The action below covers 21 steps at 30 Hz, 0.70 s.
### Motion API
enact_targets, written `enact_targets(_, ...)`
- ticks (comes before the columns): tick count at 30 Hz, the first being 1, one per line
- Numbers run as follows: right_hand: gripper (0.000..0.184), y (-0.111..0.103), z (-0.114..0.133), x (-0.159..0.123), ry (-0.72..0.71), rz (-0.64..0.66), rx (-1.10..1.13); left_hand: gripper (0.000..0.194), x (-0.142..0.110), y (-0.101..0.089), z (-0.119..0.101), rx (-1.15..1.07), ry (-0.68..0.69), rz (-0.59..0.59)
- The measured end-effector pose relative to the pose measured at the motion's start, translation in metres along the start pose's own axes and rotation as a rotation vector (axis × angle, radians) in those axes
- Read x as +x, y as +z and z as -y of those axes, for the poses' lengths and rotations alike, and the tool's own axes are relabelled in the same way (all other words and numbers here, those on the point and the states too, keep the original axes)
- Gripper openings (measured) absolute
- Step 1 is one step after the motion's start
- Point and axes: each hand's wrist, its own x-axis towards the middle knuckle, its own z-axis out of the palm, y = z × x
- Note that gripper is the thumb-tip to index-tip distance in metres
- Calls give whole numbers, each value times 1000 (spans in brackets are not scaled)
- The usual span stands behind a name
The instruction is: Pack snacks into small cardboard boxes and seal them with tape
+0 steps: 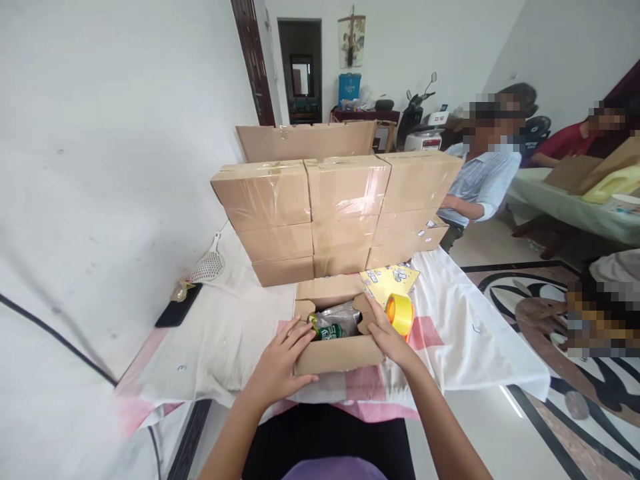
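Observation:
A small cardboard box [340, 355] stands in front of me with its top flaps up. Inside it lies a clear plastic-wrapped item [341, 319] with a green printed label; its exact kind I cannot make out. My left hand [287, 360] holds the box at its left side, fingers over the side flap and thumb low by the front wall. At the opposite side, my right hand [389, 332] grips the right flap, its thumb hidden from sight. Just beside my right hand sits a yellow tape roll [400, 313] in an orange-red holder.
Behind the box rises a stack of taped cardboard boxes [345, 213]. A yellow printed sheet [393, 283] lies before it. Leftward are a white perforated scoop [209, 265] and a black phone-like slab [179, 307]. Two people sit at the right, one in a light shirt [483, 180].

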Motion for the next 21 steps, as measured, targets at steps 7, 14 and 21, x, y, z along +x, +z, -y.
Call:
enact_targets(7, 81, -3, 13, 41, 69, -85, 347, 29, 24, 10, 15, -328, -208, -367)
enact_targets(14, 77, 11, 4, 41, -27, -197, 375, 30, 34, 29, 14, -297, -246, -490)
enact_targets(21, 65, 13, -7, 9, -69, -286, 218, 38, 39, 11, 8, 225, -57, -200)
